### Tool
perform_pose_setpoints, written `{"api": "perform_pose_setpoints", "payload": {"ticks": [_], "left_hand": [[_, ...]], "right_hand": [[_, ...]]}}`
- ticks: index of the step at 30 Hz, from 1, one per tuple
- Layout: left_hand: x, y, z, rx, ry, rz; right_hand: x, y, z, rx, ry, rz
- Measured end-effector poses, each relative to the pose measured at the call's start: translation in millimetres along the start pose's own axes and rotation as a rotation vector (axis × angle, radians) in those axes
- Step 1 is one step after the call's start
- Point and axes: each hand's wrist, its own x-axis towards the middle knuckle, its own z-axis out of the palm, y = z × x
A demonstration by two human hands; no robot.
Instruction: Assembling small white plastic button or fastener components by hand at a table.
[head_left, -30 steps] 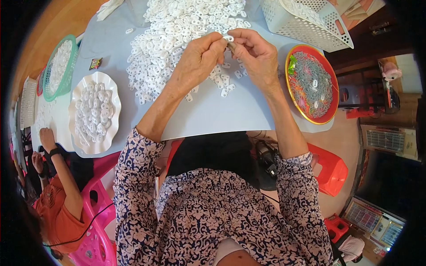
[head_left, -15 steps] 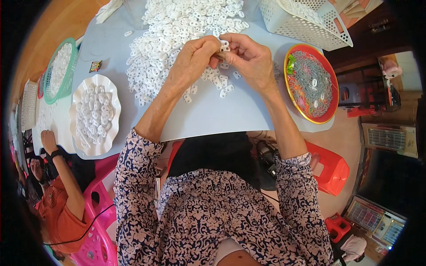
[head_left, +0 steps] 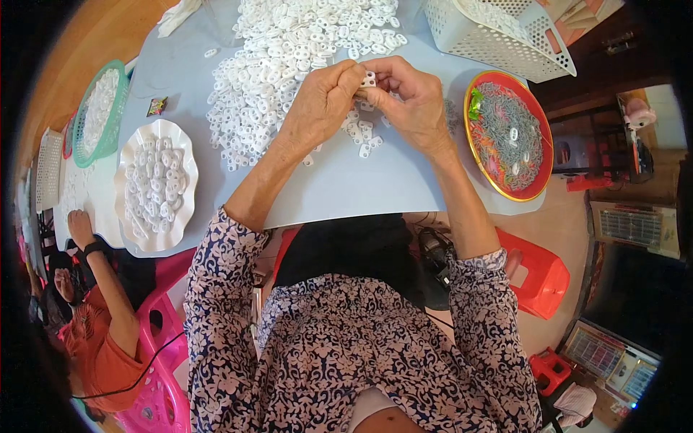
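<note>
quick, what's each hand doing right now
Left hand: closed, pinching a small white plastic piece.
Right hand: closed on the same piece.

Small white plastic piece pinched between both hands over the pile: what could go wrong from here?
1. The small white piece is held only at the fingertips of the left hand and right hand; if it slips, it could vanish into the look-alike white pile below.
2. Loose pieces lie under the wrists; a forearm sweep might push them toward the table edge.
</note>
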Motion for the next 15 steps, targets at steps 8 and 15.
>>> {"api": "perform_pose_setpoints", "payload": {"ticks": [8, 15], "left_hand": [[-2.4, 1.0, 2.7, -0.007, -0.015, -0.001], [-4.1, 0.5, 4.1, -0.106, -0.027, -0.059]], "right_hand": [[0.7, -4.4, -2.7, -0.003, -0.032, 0.005], [0.4, -5.8, -2.7, 0.07, -0.039, 0.021]]}}
